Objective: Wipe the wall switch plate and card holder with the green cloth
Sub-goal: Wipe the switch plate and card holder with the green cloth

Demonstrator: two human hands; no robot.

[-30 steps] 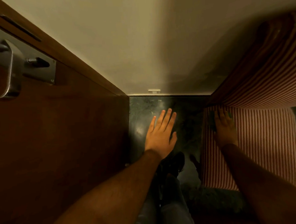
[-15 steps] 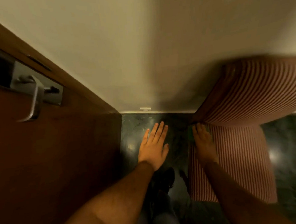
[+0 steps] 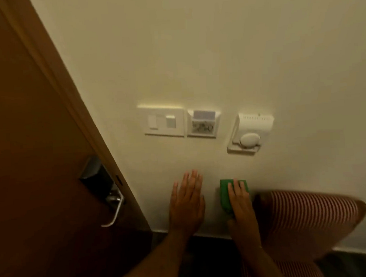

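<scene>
Wiping not yet begun, by the look of it: cloth (image 3: 226, 196) under the flat right hand (image 3: 240, 201), low on the wall (image 3: 237, 50), well below switch plate (image 3: 163, 121) and card holder (image 3: 203, 123), left hand (image 3: 186, 203) open, empty.

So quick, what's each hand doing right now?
Left hand: open, flat, holding nothing.
Right hand: holding the green cloth, fingers flat over it.
</scene>
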